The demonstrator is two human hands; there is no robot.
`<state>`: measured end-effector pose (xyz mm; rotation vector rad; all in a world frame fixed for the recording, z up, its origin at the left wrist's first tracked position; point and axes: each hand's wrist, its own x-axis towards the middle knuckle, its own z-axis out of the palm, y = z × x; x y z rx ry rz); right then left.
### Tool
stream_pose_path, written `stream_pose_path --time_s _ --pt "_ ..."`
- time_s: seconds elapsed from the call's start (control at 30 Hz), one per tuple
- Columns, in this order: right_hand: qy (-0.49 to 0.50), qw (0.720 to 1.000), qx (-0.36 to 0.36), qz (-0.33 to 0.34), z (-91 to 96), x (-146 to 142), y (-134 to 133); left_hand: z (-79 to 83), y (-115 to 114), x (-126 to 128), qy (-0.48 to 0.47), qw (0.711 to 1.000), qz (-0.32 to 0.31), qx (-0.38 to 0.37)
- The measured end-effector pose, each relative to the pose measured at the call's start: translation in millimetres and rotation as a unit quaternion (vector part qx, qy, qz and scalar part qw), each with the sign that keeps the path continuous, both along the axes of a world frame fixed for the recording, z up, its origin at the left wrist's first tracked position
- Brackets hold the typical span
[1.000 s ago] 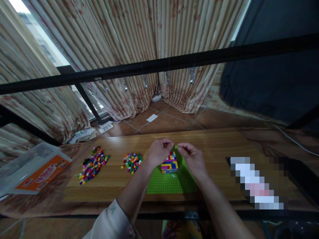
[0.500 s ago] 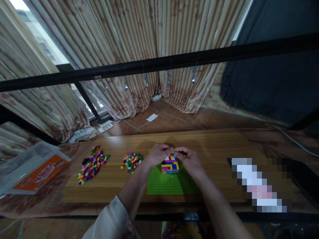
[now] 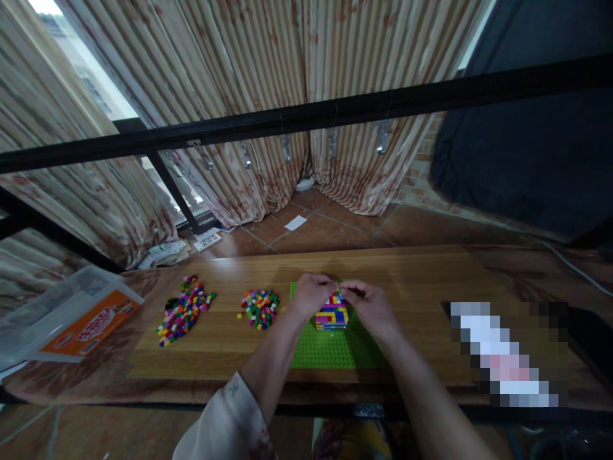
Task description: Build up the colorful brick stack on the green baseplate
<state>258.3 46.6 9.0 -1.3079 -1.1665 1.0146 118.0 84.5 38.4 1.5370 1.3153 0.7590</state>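
A small multicoloured brick block (image 3: 332,315) stands on a green studded baseplate (image 3: 330,349) on the wooden table. My left hand (image 3: 312,297) rests at the block's top left corner with its fingers curled. My right hand (image 3: 369,306) is at the top right, fingertips pinched together over the block's upper edge. Whatever the pinch holds is too small to see. The two hands nearly touch above the block and hide its far side.
Two heaps of loose coloured bricks lie to the left: a small heap (image 3: 259,307) and a larger heap (image 3: 186,309). A clear plastic box with an orange label (image 3: 71,317) sits at the far left. A black bar (image 3: 306,115) crosses overhead. A blurred-out object (image 3: 502,354) lies on the right.
Both hands have come down from just above the block and closed in on its top edge. The view has shifted slightly.
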Motion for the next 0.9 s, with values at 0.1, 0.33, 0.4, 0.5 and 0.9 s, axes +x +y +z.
stream_pose_path --time_s 0.1,0.33,0.4,0.5,0.9 --pt "-0.004 1.0 -0.002 -0.007 0.0 0 0 -2.3 1 0 0.013 1.0 -0.001 0.013" --pt "-0.014 1.0 -0.004 -0.014 -1.6 0 -3 1.2 -6 1 0.029 0.999 0.006 0.032" --pt "-0.018 1.0 -0.004 -0.011 -2.9 0 -4 4.4 -11 2 0.046 0.997 0.008 0.054" --pt "-0.038 0.999 -0.009 -0.019 -5.2 0 -6 8.6 -22 1 0.065 0.993 0.015 0.096" --pt "-0.114 0.993 -0.033 -0.028 -10.4 4 -8 -44.0 -86 -139 0.12 0.929 0.333 0.112"
